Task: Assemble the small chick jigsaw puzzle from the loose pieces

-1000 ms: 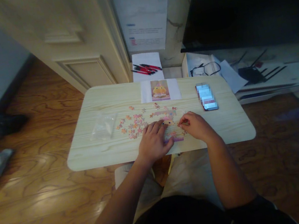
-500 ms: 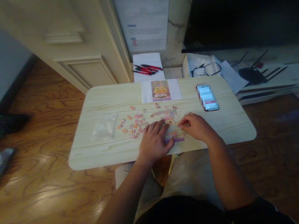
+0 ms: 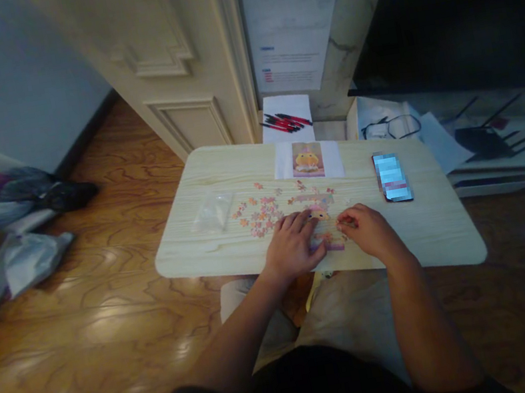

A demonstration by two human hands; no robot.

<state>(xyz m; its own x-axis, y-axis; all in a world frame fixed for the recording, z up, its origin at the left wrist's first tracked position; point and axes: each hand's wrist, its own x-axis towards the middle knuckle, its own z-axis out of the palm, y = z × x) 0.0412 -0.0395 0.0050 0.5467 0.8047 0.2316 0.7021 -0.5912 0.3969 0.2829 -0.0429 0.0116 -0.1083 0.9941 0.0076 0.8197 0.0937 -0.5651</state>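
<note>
My left hand (image 3: 292, 243) lies palm down on the near side of the table, fingers spread over a partly joined jigsaw puzzle (image 3: 317, 213) with a yellow face and dark eyes. Part of the puzzle is hidden beneath that hand; a purple strip (image 3: 336, 247) of it shows by the thumb. Just to the right, my right hand (image 3: 368, 228) pinches a small puzzle piece (image 3: 340, 223) at the puzzle's right edge; the fingers mostly cover it. Loose pink and orange puzzle pieces (image 3: 263, 212) are scattered left of the puzzle. Beyond it lies a printed picture (image 3: 307, 159) of a yellow figure.
A clear plastic bag (image 3: 214, 212) rests on the left of the wooden table (image 3: 189, 243), and a phone (image 3: 392, 178) on the right. Red and black pens (image 3: 286, 122) lie on white paper behind it. A dark screen (image 3: 453, 7) stands at the back right.
The camera view has swung left, so the table appears further right and slightly turned. Both hands keep nearly the same places on the puzzle.
</note>
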